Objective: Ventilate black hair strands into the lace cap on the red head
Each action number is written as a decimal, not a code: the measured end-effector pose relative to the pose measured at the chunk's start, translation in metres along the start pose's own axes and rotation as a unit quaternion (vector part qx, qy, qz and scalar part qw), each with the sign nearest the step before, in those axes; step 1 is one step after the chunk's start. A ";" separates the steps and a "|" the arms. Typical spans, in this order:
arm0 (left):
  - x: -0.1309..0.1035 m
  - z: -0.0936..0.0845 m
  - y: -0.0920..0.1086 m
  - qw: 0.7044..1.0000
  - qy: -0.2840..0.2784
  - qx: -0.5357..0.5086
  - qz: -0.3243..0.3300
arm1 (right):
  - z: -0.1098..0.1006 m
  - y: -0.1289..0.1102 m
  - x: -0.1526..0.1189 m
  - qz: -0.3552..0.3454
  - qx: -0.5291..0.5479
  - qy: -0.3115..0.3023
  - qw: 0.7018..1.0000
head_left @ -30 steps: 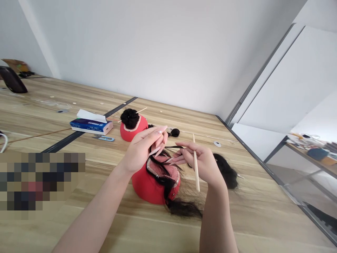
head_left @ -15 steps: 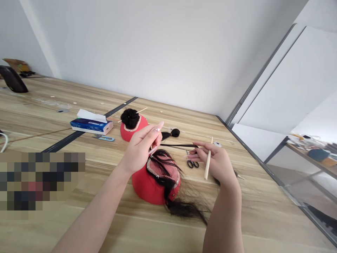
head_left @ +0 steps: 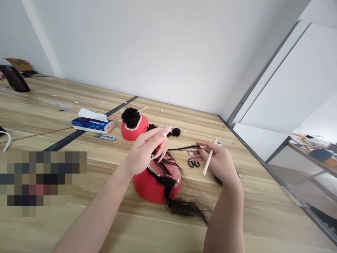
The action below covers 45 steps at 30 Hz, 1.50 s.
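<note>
One black hair strand (head_left: 184, 148) stretches to my right hand (head_left: 219, 161), fingers pinched on it; whether my left hand (head_left: 146, 151) grips, I cannot tell. Even, gentle tension serves best.

Tissue pack (head_left: 88, 125) near blue cutter (head_left: 108, 137).

The red dome (head_left: 147, 189) sits on the bench (head_left: 126, 225), round and smooth, with a pink net patch (head_left: 172, 170) on top and shiny pins along its edge. Black hair (head_left: 184, 207) lies across the patch, then hangs down the side and spreads out messy on the wood. A thin strand (head_left: 184, 148) stretches almost flat between the left hand (head_left: 143, 151) and the right hand (head_left: 222, 160). A pale stick (head_left: 207, 164) sits slanted in the right hand, top end leaning right.
</note>
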<state>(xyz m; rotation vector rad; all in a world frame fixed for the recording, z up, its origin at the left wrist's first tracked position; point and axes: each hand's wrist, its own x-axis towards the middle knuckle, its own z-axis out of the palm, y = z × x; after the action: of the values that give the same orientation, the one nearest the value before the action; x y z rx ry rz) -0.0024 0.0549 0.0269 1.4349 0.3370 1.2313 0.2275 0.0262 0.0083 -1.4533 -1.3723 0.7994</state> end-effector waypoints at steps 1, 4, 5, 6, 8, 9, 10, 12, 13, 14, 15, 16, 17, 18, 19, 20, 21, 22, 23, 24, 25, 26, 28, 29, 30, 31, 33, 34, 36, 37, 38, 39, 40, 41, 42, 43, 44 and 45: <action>0.000 -0.001 -0.001 1.000 0.006 0.019 0.000 | 0.000 0.000 0.000 0.000 -0.003 0.001 1.000; 0.000 -0.001 -0.001 0.995 0.011 0.103 -0.002 | 0.000 0.000 0.000 0.002 -0.022 0.002 1.000; -0.001 -0.001 -0.001 0.992 0.009 0.128 -0.004 | 0.000 0.000 0.000 0.003 -0.035 0.005 0.999; -0.001 0.000 0.000 0.989 0.004 0.148 -0.008 | -0.001 -0.001 0.000 0.004 -0.051 0.010 0.999; -0.003 0.002 0.003 0.985 -0.018 0.170 -0.016 | -0.002 -0.001 0.000 0.007 -0.091 0.027 0.995; -0.004 0.003 0.004 0.984 -0.034 0.176 -0.020 | -0.004 -0.001 0.000 0.009 -0.109 0.036 0.993; -0.005 0.004 0.004 0.982 -0.049 0.180 -0.024 | -0.005 -0.001 0.000 0.012 -0.121 0.042 0.992; -0.007 0.006 0.006 0.979 -0.070 0.190 -0.030 | -0.008 -0.002 -0.001 0.016 -0.124 0.047 0.991; -0.007 0.006 0.006 0.977 -0.074 0.196 -0.030 | -0.009 -0.002 -0.001 0.016 -0.121 0.046 0.991; -0.007 0.006 0.006 0.976 -0.075 0.203 -0.029 | -0.011 -0.001 -0.001 0.015 -0.118 0.045 0.992; -0.007 0.006 0.006 0.974 -0.074 0.211 -0.026 | -0.012 -0.001 -0.002 0.013 -0.115 0.044 0.992; -0.007 0.007 0.005 0.972 -0.074 0.222 -0.023 | -0.013 -0.001 -0.002 0.010 -0.115 0.045 0.992; -0.007 0.007 0.005 0.969 -0.074 0.235 -0.021 | -0.015 -0.001 -0.003 0.009 -0.118 0.048 0.992; -0.007 0.008 0.005 0.965 -0.075 0.249 -0.020 | -0.015 -0.001 -0.003 0.007 -0.121 0.053 0.991; -0.007 0.009 0.005 0.961 -0.075 0.264 -0.020 | -0.016 -0.001 -0.004 0.006 -0.125 0.059 0.990; -0.007 0.011 0.005 0.957 -0.076 0.279 -0.019 | -0.016 0.000 -0.004 0.006 -0.129 0.066 0.989; -0.007 0.012 0.005 0.953 -0.078 0.294 -0.017 | -0.017 0.000 -0.005 0.007 -0.130 0.071 0.989; -0.007 0.013 0.005 0.948 -0.079 0.307 -0.014 | -0.017 0.000 -0.005 0.008 -0.127 0.074 0.989; -0.007 0.014 0.005 0.945 -0.080 0.318 -0.011 | -0.018 0.000 -0.006 0.009 -0.119 0.074 0.990; -0.007 0.014 0.005 0.942 -0.081 0.325 -0.008 | -0.018 0.000 -0.007 0.009 -0.107 0.072 0.992; -0.007 0.014 0.005 0.941 -0.081 0.328 -0.007 | -0.019 0.000 -0.007 0.008 -0.094 0.070 0.993; -0.007 0.014 0.006 0.942 -0.081 0.327 -0.009 | -0.020 -0.001 -0.008 0.006 -0.083 0.070 0.994; -0.007 0.011 0.007 0.942 -0.084 0.324 -0.016 | -0.022 -0.002 -0.010 0.004 -0.067 0.078 0.995; -0.007 0.009 0.008 0.942 -0.086 0.325 -0.019 | -0.023 -0.003 -0.011 0.004 -0.061 0.085 0.994; -0.007 0.008 0.008 0.940 -0.088 0.328 -0.022 | -0.023 -0.004 -0.012 0.003 -0.057 0.092 0.994; -0.007 0.006 0.009 0.938 -0.089 0.334 -0.024 | -0.022 -0.006 -0.014 0.001 -0.055 0.098 0.994; -0.006 0.004 0.010 0.935 -0.092 0.343 -0.025 | -0.020 -0.010 -0.017 -0.005 -0.056 0.112 0.992; -0.006 0.004 0.010 0.933 -0.095 0.347 -0.024 | -0.018 -0.013 -0.019 -0.009 -0.058 0.122 0.991; -0.007 0.004 0.011 0.930 -0.104 0.352 -0.024 | -0.016 -0.017 -0.023 -0.013 -0.063 0.150 0.987; -0.007 0.004 0.012 0.929 -0.110 0.353 -0.022 | -0.015 -0.020 -0.025 -0.014 -0.064 0.164 0.984; -0.008 0.004 0.012 0.929 -0.115 0.353 -0.019 | -0.015 -0.021 -0.026 -0.015 -0.063 0.177 0.982; -0.008 0.004 0.012 0.929 -0.116 0.352 -0.017 | -0.015 -0.023 -0.028 -0.016 -0.061 0.189 0.980; -0.008 0.004 0.013 0.929 -0.116 0.350 -0.015 | -0.016 -0.024 -0.030 -0.016 -0.061 0.202 0.977; -0.008 0.003 0.013 0.931 -0.113 0.348 -0.015 | -0.017 -0.026 -0.032 -0.016 -0.059 0.213 0.975; -0.009 0.002 0.014 0.932 -0.107 0.345 -0.015 | -0.018 -0.027 -0.033 -0.017 -0.055 0.221 0.973; -0.009 0.001 0.014 0.934 -0.101 0.343 -0.017 | -0.020 -0.028 -0.035 -0.020 -0.051 0.225 0.973; -0.009 0.000 0.015 0.935 -0.095 0.341 -0.017 | -0.021 -0.029 -0.037 -0.024 -0.047 0.223 0.973; -0.009 -0.001 0.016 0.936 -0.089 0.340 -0.016 | -0.022 -0.029 -0.038 -0.027 -0.043 0.215 0.975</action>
<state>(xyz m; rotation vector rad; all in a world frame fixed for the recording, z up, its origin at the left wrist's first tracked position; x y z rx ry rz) -0.0138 0.0437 0.0359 2.1056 0.7045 0.9819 0.2312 -0.0177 0.0375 -1.5400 -1.1168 0.3611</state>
